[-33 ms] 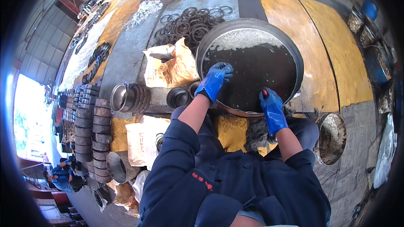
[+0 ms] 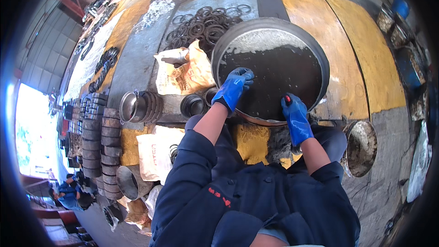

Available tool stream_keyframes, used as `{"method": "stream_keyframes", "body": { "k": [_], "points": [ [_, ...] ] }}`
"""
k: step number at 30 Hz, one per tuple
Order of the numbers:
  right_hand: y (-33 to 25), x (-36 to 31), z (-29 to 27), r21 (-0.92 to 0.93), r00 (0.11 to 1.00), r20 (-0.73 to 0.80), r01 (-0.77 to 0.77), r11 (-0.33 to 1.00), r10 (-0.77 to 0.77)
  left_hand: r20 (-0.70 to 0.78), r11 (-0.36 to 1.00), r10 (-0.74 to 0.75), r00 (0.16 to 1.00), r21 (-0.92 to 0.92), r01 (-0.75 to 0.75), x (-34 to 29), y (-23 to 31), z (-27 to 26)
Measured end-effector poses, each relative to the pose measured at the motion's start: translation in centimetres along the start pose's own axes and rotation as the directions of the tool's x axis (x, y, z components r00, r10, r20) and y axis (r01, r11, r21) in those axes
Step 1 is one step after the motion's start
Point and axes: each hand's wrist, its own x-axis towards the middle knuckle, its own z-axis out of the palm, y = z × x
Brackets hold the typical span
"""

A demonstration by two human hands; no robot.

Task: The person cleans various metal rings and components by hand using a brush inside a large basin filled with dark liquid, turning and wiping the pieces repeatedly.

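A large round tub (image 2: 323, 59) of dark liquid, with a pale grey band along its far inner side, stands before my knees. My left hand (image 2: 234, 87), in a blue rubber glove, reaches over the tub's left side with its fingers curled together; anything in them is hidden. At the near right rim, my right hand (image 2: 296, 113), also gloved in blue, is closed round a tool with a red handle (image 2: 287, 98). Only the handle's end shows above the glove, so I cannot tell the tool's kind.
Black rings (image 2: 201, 28) lie heaped beyond the tub. An open paper sack (image 2: 183, 75) and metal rings (image 2: 193, 105) are to its left. Stacked cylinders (image 2: 109, 151) stand farther left, near another person (image 2: 68, 194). A dirty bucket (image 2: 361, 148) sits by my right knee.
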Motion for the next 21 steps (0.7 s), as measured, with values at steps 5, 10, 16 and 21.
{"method": "stream_keyframes", "body": {
  "k": [5, 10, 16, 21],
  "points": [
    [0.4, 1.4, 0.5, 0.175, 0.997, -0.014, -0.07, 0.982, 0.074, -0.055, 0.909, 0.131, 0.99, 0.405, -0.098, 1.7, -0.6, 1.2],
    [0.3, 7.2, -2.0, 0.559, 0.987, -0.083, -0.071, 0.826, 0.141, -0.151, 0.772, 0.022, 0.988, 0.631, 0.08, 9.9, -4.4, -0.4],
    [-0.6, 9.5, -7.7, 0.748, 0.922, 0.094, -0.313, 0.585, 0.375, -0.275, 0.919, -0.157, 0.948, 0.31, 0.242, 16.7, -5.5, 0.1],
    [-0.4, 10.0, -11.2, 0.875, 0.886, 0.236, -0.372, 0.309, 0.398, -0.305, 0.918, -0.387, 0.87, -0.037, 0.395, 19.9, -6.2, -3.3]
  ]
}}
